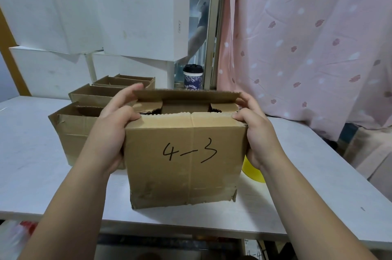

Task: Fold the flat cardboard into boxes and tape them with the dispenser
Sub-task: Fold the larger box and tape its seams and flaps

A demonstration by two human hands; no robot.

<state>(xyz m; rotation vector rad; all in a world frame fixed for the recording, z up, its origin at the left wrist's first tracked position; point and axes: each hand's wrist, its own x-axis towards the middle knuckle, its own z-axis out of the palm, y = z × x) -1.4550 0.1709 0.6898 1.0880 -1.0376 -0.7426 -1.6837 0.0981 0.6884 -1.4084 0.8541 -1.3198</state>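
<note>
A brown cardboard box (184, 160) marked "4-3" stands near the front edge of the white table (31, 153). My left hand (114, 124) grips its left top corner, thumb on the near flap and fingers on the far flap. My right hand (254, 128) grips the right top corner the same way. The two long top flaps are folded inward with a gap between them, and the short inner flaps show through it. A yellow object (253, 171), perhaps the tape dispenser, peeks out behind the box's right side, mostly hidden.
Several open brown boxes (84, 124) stand to the left and behind. White boxes (137, 22) are stacked at the back. A lidded paper cup (192, 77) sits by the window. A pink curtain (307, 47) hangs on the right.
</note>
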